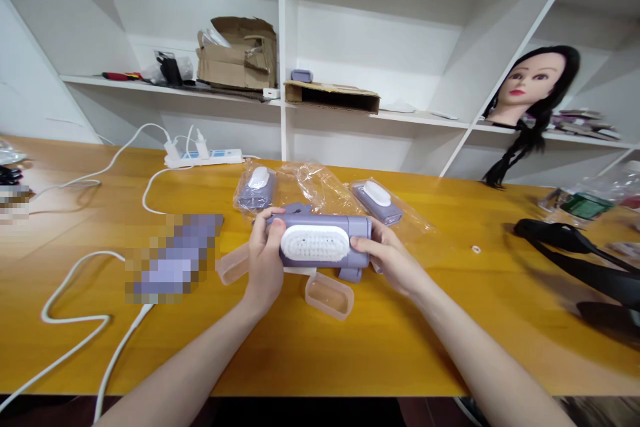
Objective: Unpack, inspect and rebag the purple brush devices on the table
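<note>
Lavender plastic brush [320, 241] with white bristles is clamped between the left hand [263, 260] and the right hand [387, 257], one at each end, over the middle of the yellow wooden table [350, 360]. A translucent plastic tub [329, 295] lies just beside it on the near side, while a bagged brush [256, 189] and a second bagged brush [376, 201] lie on the far side.

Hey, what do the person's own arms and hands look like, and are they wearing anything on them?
Both arms are bare. The left forearm and right forearm show no sleeves. The left hand and right hand wear no gloves, and no watch, bracelet, ring, cable or marking shows on either.
</note>
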